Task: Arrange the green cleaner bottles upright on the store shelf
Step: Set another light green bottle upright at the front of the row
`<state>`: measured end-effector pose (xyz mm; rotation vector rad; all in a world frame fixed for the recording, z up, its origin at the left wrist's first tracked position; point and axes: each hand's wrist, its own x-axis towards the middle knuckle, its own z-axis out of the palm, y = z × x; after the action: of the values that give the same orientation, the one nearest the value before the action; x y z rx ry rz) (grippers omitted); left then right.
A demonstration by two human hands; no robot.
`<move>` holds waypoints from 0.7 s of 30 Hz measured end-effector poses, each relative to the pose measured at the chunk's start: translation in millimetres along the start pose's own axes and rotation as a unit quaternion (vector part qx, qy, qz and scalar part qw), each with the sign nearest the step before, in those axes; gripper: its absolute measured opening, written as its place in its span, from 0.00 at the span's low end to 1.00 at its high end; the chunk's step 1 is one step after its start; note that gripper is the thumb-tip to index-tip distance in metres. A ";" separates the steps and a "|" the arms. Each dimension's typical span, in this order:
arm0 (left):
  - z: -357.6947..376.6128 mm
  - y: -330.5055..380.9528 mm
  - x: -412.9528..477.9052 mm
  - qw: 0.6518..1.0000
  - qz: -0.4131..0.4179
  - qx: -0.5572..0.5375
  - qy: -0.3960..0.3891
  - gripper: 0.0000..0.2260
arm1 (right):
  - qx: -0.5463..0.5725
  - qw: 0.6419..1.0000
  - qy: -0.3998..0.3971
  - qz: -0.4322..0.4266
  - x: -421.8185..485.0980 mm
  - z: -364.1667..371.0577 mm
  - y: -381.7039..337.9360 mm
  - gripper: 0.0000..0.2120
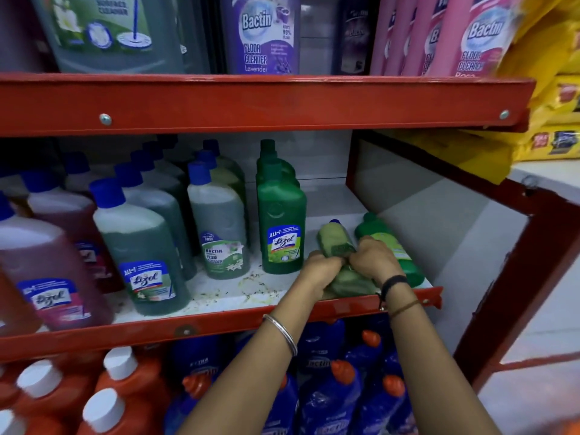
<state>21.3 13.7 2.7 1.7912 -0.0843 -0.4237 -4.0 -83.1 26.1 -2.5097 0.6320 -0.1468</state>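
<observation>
Both hands, left hand (323,266) and right hand (372,259), are closed on the lying pale bottle (337,246), at 4 o'clock of the upright row (281,221). Step: grasping. Next, I'd say: tip it upright beside the row; the green bottle (389,246) lies at 3 o'clock.

Red shelf (219,324), dark green bottle (281,227) with blue-labelled front.

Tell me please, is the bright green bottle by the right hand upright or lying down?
Lying down: the bright green bottle rests flat on the shelf.
</observation>
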 end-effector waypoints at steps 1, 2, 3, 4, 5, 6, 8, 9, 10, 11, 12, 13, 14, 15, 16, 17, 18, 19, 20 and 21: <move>-2.7 -0.9 -0.9 0.999 -0.007 -0.036 -0.006 0.11 | 0.028 1.000 -0.004 0.009 1.3 0.0 3.3 0.16; -6.1 -3.2 -1.9 0.997 -0.010 -0.072 -0.012 0.13 | 0.074 0.997 -0.012 0.017 1.2 0.2 5.7 0.16; -9.0 -6.7 -1.9 0.994 -0.008 -0.109 -0.019 0.14 | 0.135 0.990 -0.024 0.021 1.6 0.1 9.4 0.16; -11.9 -10.2 -3.5 0.989 0.001 -0.144 -0.028 0.13 | 0.201 0.978 -0.038 0.022 0.2 -1.1 11.9 0.18; -16.8 -12.8 -6.7 0.984 0.014 -0.173 -0.036 0.10 | 0.251 0.966 -0.052 0.023 -1.6 -3.0 13.5 0.22; -20.3 -14.0 -10.6 0.981 0.028 -0.187 -0.042 0.07 | 0.284 0.956 -0.064 0.021 -4.9 -6.5 16.6 0.27; -32.2 -12.4 -19.9 0.977 0.069 -0.189 -0.067 0.06 | 0.342 0.934 -0.101 0.007 -12.7 -12.5 19.4 0.36; -37.9 -11.7 -25.1 0.976 0.088 -0.181 -0.084 0.08 | 0.378 0.916 -0.133 -0.014 -18.4 -15.8 19.4 0.33; -43.8 -12.0 -32.6 0.975 0.104 -0.168 -0.100 0.11 | 0.404 0.900 -0.158 -0.035 -25.3 -17.4 18.3 0.29; -49.9 -14.7 -38.6 0.975 0.118 -0.154 -0.109 0.14 | 0.416 0.892 -0.169 -0.050 -33.4 -17.3 16.7 0.25; -54.9 -18.5 -44.1 0.974 0.132 -0.142 -0.117 0.15 | 0.409 0.895 -0.163 -0.066 -41.0 -16.0 15.7 0.24; -60.8 -23.7 -50.0 0.972 0.148 -0.132 -0.122 0.16 | 0.405 0.898 -0.150 -0.084 -48.5 -13.7 14.0 0.25; -67.0 -28.9 -55.8 0.970 0.166 -0.129 -0.125 0.17 | 0.396 0.902 -0.131 -0.108 -54.9 -10.7 11.6 0.27; -75.1 -34.0 -61.7 0.966 0.187 -0.127 -0.123 0.17 | 0.391 0.904 -0.113 -0.131 -62.0 -6.9 6.9 0.29; -83.7 -38.2 -67.7 0.963 0.209 -0.123 -0.114 0.18 | 0.388 0.903 -0.101 -0.153 -66.9 -2.3 1.2 0.30; -93.9 -42.6 -72.7 0.961 0.233 -0.109 -0.098 0.19 | 0.388 0.900 -0.095 -0.173 -72.3 2.4 -7.9 0.29; -101.0 -44.4 -75.4 0.960 0.255 -0.085 -0.080 0.19 | 0.381 0.900 -0.088 -0.193 -74.9 5.2 -16.3 0.29; -113.5 -49.1 -78.7 0.959 0.272 -0.057 -0.054 0.19 | 0.371 0.900 -0.085 -0.214 -79.8 11.8 -30.2 0.29; -124.5 -52.7 -80.3 0.957 0.286 -0.035 -0.027 0.20 | 0.364 0.898 -0.081 -0.234 -82.1 19.2 -43.3 0.29; -132.9 -55.4 -79.9 0.955 0.294 -0.023 -0.003 0.20 | 0.365 0.894 -0.077 -0.249 -83.3 25.8 -54.5 0.29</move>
<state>-18.7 173.3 -4.0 1.6244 -0.5909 0.0002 -49.5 8.6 35.3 -1.8558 -0.1468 -0.3026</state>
